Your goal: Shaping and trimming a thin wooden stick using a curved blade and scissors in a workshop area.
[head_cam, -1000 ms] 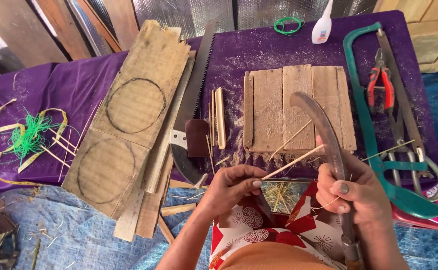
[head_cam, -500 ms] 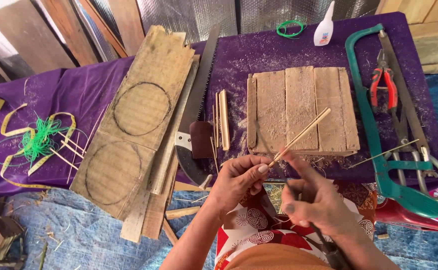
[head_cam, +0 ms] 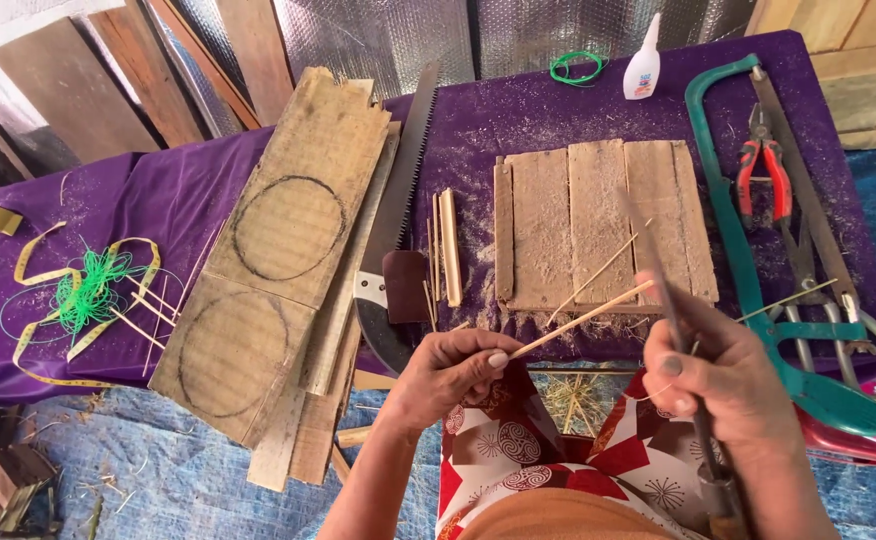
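Over the bench's [head_cam: 208, 200] near edge, the left hand [head_cam: 448, 375] pinches the stick [head_cam: 583, 320] by its near end; its long axis slants up-right toward the right hand [head_cam: 723, 385], whose clenched grip holds the blade [head_cam: 658, 280] across the stick's far end.

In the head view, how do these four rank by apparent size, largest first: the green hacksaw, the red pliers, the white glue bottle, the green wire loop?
1. Green hacksaw, clearly the largest.
2. Red pliers.
3. and 4. White glue bottle and green wire loop look alike in extent, so I leave them unranked.
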